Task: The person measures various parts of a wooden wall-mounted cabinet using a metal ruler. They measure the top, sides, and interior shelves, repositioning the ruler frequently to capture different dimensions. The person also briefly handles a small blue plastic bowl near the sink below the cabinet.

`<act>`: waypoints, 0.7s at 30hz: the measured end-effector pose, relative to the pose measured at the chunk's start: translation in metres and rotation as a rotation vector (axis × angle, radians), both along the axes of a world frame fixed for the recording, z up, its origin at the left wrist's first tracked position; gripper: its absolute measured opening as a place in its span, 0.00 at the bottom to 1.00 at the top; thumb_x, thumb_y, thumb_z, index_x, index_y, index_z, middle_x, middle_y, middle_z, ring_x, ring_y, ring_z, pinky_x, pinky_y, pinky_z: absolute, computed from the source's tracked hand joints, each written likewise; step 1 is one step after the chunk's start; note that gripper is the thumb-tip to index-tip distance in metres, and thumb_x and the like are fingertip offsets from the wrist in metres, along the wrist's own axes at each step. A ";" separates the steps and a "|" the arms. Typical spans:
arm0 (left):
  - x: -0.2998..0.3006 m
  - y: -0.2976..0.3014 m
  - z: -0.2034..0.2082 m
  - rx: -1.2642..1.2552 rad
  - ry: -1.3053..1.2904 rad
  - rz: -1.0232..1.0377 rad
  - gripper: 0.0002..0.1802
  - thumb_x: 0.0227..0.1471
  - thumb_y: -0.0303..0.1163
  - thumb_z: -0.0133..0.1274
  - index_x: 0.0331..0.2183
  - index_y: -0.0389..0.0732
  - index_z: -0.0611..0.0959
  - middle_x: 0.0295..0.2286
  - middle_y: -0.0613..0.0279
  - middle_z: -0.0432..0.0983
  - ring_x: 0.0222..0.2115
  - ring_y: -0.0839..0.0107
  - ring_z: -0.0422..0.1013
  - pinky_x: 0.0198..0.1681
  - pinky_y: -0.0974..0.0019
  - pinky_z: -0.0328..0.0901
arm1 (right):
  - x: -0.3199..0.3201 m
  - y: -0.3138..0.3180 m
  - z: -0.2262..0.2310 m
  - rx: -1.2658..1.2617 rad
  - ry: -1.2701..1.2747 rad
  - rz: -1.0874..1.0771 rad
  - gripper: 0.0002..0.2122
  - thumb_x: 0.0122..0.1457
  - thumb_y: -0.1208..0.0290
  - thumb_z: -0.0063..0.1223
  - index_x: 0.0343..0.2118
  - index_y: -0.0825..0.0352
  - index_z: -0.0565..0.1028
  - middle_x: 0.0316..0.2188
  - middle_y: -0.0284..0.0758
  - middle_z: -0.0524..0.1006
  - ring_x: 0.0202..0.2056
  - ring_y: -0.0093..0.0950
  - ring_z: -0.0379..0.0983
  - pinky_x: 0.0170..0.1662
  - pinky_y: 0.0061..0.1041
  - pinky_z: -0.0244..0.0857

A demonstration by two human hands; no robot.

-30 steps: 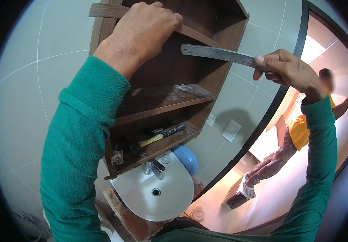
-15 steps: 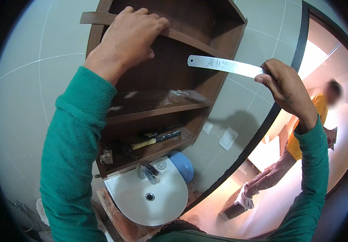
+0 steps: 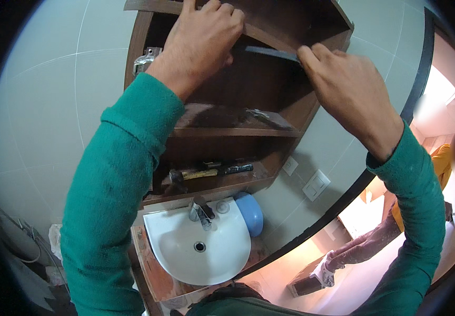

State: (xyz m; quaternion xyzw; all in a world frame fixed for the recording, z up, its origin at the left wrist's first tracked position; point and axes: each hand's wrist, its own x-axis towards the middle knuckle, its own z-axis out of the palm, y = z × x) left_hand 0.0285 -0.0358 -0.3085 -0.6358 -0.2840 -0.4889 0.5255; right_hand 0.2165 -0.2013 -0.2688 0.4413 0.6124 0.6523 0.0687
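A dark brown wooden cabinet (image 3: 238, 132) with open shelves stands on the tiled wall before me. Across its upper part lies a narrow wooden strip (image 3: 151, 6), whose left end juts past the cabinet side. My left hand (image 3: 201, 45) is closed over this strip, fingers curled on its top edge. A thin metal ruler (image 3: 269, 51) is gripped at its right end by my right hand (image 3: 346, 87). The ruler shows nearly edge-on, just below the strip, its free end towards my left hand. Whether it touches the wood I cannot tell.
A metal hinge (image 3: 147, 60) sits on the cabinet's left side. On the lowest shelf lies a hammer (image 3: 201, 174). Below are a white washbasin (image 3: 172, 258), a faucet (image 3: 202, 213) and a blue rounded object (image 3: 249, 213). Beyond the dark door frame (image 3: 338, 208) is another person (image 3: 441, 163).
My right hand has moved left and up, bringing the ruler close under the strip and turning it edge-on. My left hand stays on the strip. The view has shifted, uncovering the hinge.
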 end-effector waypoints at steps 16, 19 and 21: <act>-0.016 -0.018 0.017 -0.229 0.125 -0.121 0.08 0.50 0.31 0.65 0.32 0.38 0.85 0.29 0.50 0.84 0.33 0.54 0.82 0.37 0.55 0.76 | -0.063 -0.001 0.014 -0.033 0.038 -0.258 0.06 0.62 0.74 0.51 0.36 0.72 0.72 0.23 0.44 0.81 0.26 0.39 0.82 0.29 0.35 0.77; -0.019 -0.005 0.027 -0.306 0.087 0.003 0.07 0.50 0.31 0.65 0.31 0.38 0.86 0.28 0.49 0.84 0.32 0.54 0.82 0.37 0.54 0.76 | -0.071 -0.001 0.013 -0.032 0.057 -0.254 0.06 0.61 0.75 0.50 0.36 0.73 0.73 0.23 0.44 0.81 0.26 0.39 0.82 0.29 0.35 0.77; -0.016 -0.009 0.020 -0.225 0.047 -0.007 0.07 0.49 0.30 0.65 0.30 0.37 0.86 0.27 0.49 0.84 0.31 0.53 0.82 0.36 0.54 0.76 | -0.075 0.002 0.005 0.006 0.073 -0.252 0.05 0.62 0.75 0.50 0.36 0.73 0.73 0.23 0.44 0.81 0.26 0.40 0.82 0.29 0.35 0.77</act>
